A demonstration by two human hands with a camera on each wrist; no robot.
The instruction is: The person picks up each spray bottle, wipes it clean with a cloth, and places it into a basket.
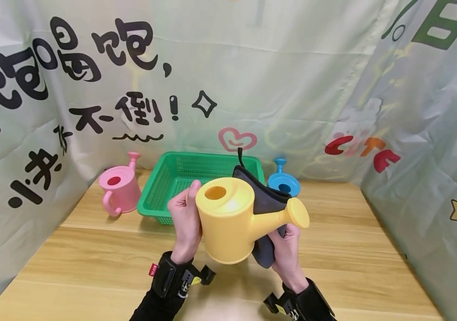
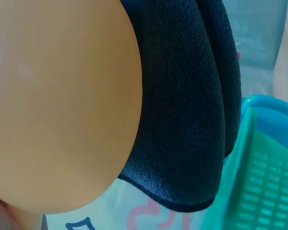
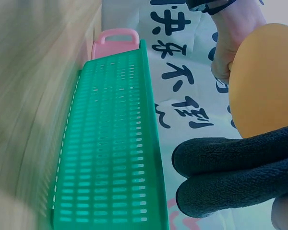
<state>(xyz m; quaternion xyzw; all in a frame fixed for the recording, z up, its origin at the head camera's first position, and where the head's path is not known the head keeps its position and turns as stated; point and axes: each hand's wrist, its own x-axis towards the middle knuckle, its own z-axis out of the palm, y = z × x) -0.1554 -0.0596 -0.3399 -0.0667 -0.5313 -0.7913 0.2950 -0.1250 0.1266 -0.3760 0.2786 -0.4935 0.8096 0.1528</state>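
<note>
Yellow watering can is being held just below the middle of the head frame, raised above the wooden table, its spout pointing toward the right of the frame and its round fill hole facing up. Left hand is gripping the can's left side, thumb lying up along the rim and fingers wrapping behind the body. Right hand is grasping a dark grey cloth, which is pressing against the can's far side and under the spout; its folds are draping down beside the palm. In the left wrist view the cloth is lying directly against the yellow wall; in the right wrist view its rolled edges are filling the lower right.

Green slotted basket is sitting on the table directly behind the can, above centre. Pink watering can is standing just beside the basket at left of centre. Blue watering can is standing at the basket's right, partly hidden behind the cloth. Printed fabric backdrop is enclosing the table on three sides.
</note>
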